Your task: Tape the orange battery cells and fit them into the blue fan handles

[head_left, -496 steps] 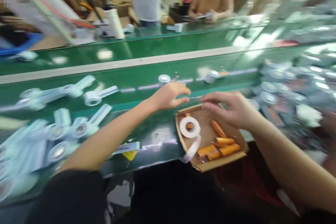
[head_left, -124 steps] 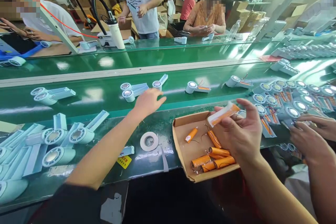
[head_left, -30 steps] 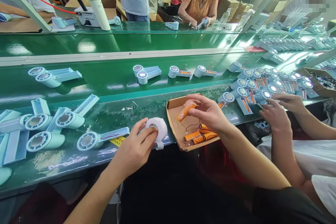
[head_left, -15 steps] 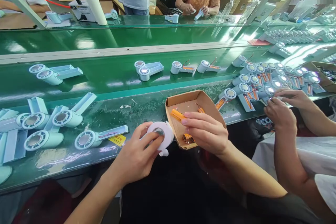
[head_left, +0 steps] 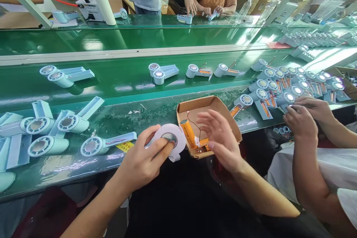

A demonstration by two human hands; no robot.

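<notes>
My left hand (head_left: 147, 152) grips a roll of white tape (head_left: 178, 137), fingers in its core, with a loose tape end hanging below. Right beside the roll, an orange cylindrical battery (head_left: 187, 132) with thin wires stands tilted over the cardboard box (head_left: 223, 108); whether it touches the tape I cannot tell. My right hand (head_left: 220, 139), slightly blurred, hovers over the box with its fingers apart and nothing in them. Another orange battery (head_left: 204, 142) lies low in the box, partly hidden. Left of my left hand, a light-blue fan housing (head_left: 95, 145) rests on the bench.
Several light-blue housings (head_left: 46, 145) crowd the bench at left. More sit on the green conveyor (head_left: 119, 78). At right, housings with orange batteries (head_left: 260, 95) cluster near a co-worker's hands (head_left: 304, 119). People stand across the line.
My right hand has let go of the orange battery and opened. The battery now tilts upright beside the tape roll. Across the line, a person's arm has reached down to a housing.
</notes>
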